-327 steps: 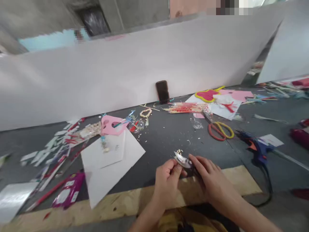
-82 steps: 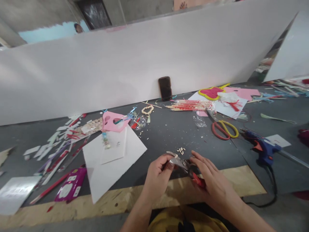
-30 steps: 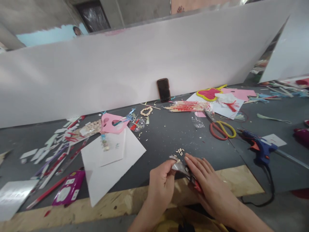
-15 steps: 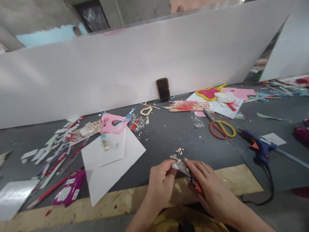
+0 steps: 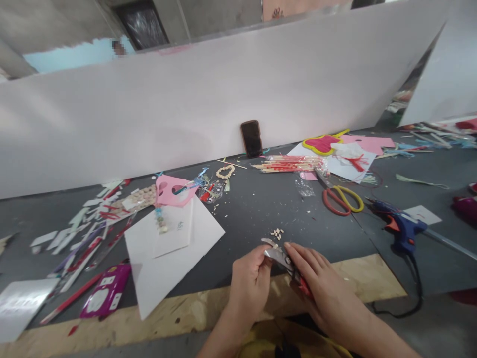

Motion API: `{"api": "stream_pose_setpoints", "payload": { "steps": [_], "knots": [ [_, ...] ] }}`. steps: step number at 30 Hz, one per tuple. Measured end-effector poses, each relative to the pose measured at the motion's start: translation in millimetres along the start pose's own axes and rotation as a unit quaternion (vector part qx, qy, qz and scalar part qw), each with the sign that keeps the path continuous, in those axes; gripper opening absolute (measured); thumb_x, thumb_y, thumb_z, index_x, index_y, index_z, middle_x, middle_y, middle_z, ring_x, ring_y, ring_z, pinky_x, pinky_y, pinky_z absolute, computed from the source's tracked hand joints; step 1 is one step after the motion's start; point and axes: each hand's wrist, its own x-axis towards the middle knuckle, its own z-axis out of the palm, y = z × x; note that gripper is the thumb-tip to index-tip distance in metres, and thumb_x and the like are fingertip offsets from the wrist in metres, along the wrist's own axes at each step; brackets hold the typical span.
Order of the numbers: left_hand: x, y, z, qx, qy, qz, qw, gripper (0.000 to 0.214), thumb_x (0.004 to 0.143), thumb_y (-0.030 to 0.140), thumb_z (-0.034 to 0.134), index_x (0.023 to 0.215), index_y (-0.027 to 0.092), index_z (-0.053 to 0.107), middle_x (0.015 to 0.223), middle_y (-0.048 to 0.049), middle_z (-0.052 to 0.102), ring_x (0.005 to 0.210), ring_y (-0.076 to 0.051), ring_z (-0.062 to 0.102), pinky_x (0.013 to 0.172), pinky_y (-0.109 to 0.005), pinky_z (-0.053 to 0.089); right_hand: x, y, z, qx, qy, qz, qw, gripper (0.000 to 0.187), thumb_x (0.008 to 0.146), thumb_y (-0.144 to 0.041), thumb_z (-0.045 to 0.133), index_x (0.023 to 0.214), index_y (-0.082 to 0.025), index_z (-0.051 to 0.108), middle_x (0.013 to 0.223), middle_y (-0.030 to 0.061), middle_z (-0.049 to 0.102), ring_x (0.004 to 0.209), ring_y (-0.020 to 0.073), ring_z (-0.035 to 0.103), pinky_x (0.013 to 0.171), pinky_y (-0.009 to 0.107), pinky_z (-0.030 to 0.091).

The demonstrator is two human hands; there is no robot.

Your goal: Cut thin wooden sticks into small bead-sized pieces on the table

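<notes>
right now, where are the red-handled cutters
In the head view, the red-handled cutters are low and just right of centre, held in the right hand, beside the left hand and slightly nearer the person than the small pale pieces.

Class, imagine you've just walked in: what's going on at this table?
A person's right hand grips a red-handled cutting tool, while the left hand is close by its blades; what it pinches, if anything, is hidden. Small cream-coloured pieces lie on the dark table just beyond the blades. The scissors and glue gun lie off to the right, and a phone leans against the white panel.
</notes>
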Motion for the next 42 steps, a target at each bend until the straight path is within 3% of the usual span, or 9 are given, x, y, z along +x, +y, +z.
{"api": "stream_pose_setpoints", "payload": {
  "steps": [10,18,22,26,31,36,38,42],
  "knots": [
    [0.6,1.4,-2.8,-0.056,-0.024,-0.017,0.998,0.025,0.086,0.014,0.047,0.091,0.018,0.071,0.072,-0.0008,0.068,0.067,-0.016,0.062,0.063,-0.021,0.045,-0.5,-0.4,-1.8,-0.005,-0.004,-0.004,1.0,0.067,0.082,-0.013,0.044,0.145,-0.019,0.024,0.127,0.0125,0.055,0.109,0.0244,0.053,0.087,0.042,0.049],
    [0.9,3.4,0.3,-0.061,-0.039,-0.041,0.997,0.029,0.092,0.026,0.044,0.083,0.016,0.07,0.07,-0.0017,0.068,0.064,-0.015,0.06,0.06,-0.021,0.042,-5.2,-1.4,3.9,0.005,0.033,0.005,0.999,0.054,0.086,-0.013,0.041,0.139,-0.016,0.033,0.104,0.0115,0.063,0.086,0.0219,0.06,0.072,0.036,0.052],
    [3.8,1.6,1.4,-0.048,-0.041,-0.042,0.997,0.03,0.093,0.03,0.041,0.083,0.016,0.067,0.074,-0.0034,0.069,0.069,-0.016,0.061,0.063,-0.023,0.042,-2.0,3.5,1.0,-0.013,0.022,0.021,0.999,0.054,0.085,-0.014,0.042,0.138,-0.02,0.036,0.113,0.0113,0.061,0.097,0.0234,0.058,0.078,0.038,0.051],
    [7.3,-7.3,-2.0,-0.009,-0.036,-0.061,0.997,0.028,0.093,0.034,0.041,0.084,0.018,0.063,0.071,-0.0022,0.067,0.064,-0.015,0.058,0.06,-0.023,0.039,-1.2,24.4,-5.6,-0.077,0.017,0.065,0.995,0.047,0.088,-0.018,0.042,0.135,-0.018,0.041,0.117,0.0121,0.061,0.1,0.0261,0.058,0.077,0.042,0.052],
    [16.3,-20.5,-9.1,0.004,-0.047,-0.084,0.995,0.021,0.087,0.037,0.049,0.085,0.019,0.06,0.063,0.0021,0.056,0.056,-0.013,0.048,0.053,-0.021,0.033,-1.9,76.0,-14.5,-0.088,0.038,0.135,0.986,0.037,0.091,-0.03,0.04,0.123,-0.018,0.054,0.116,0.013,0.061,0.104,0.0274,0.056,0.085,0.044,0.048],
    [41.3,-23.9,-18.2,0.109,-0.103,-0.044,0.988,0.028,0.089,0.039,0.044,0.078,0.021,0.061,0.055,0.0049,0.046,0.052,-0.012,0.044,0.052,-0.023,0.03,6.5,124.4,-18.0,-0.069,0.033,0.153,0.985,0.019,0.083,-0.033,0.051,0.082,-0.02,0.065,0.099,0.011,0.065,0.095,0.0247,0.058,0.084,0.039,0.047],
    [56.1,-24.7,-21.9,0.139,-0.118,-0.023,0.983,0.033,0.091,0.04,0.04,0.078,0.021,0.062,0.056,0.0044,0.049,0.054,-0.013,0.047,0.053,-0.023,0.031,8.8,134.7,-19.8,-0.084,0.048,0.169,0.981,0.017,0.079,-0.034,0.056,0.08,-0.02,0.065,0.098,0.0111,0.065,0.095,0.0265,0.057,0.085,0.042,0.046],
    [92.3,-31.6,-27.9,0.195,-0.115,-0.018,0.974,0.031,0.092,0.035,0.038,0.082,0.021,0.064,0.065,0.0023,0.061,0.064,-0.014,0.058,0.059,-0.022,0.037,11.2,134.4,-26.6,-0.11,0.122,0.199,0.966,0.025,0.078,-0.032,0.057,0.096,-0.018,0.066,0.107,0.0158,0.062,0.1,0.0342,0.051,0.085,0.055,0.041]
  ]
}}
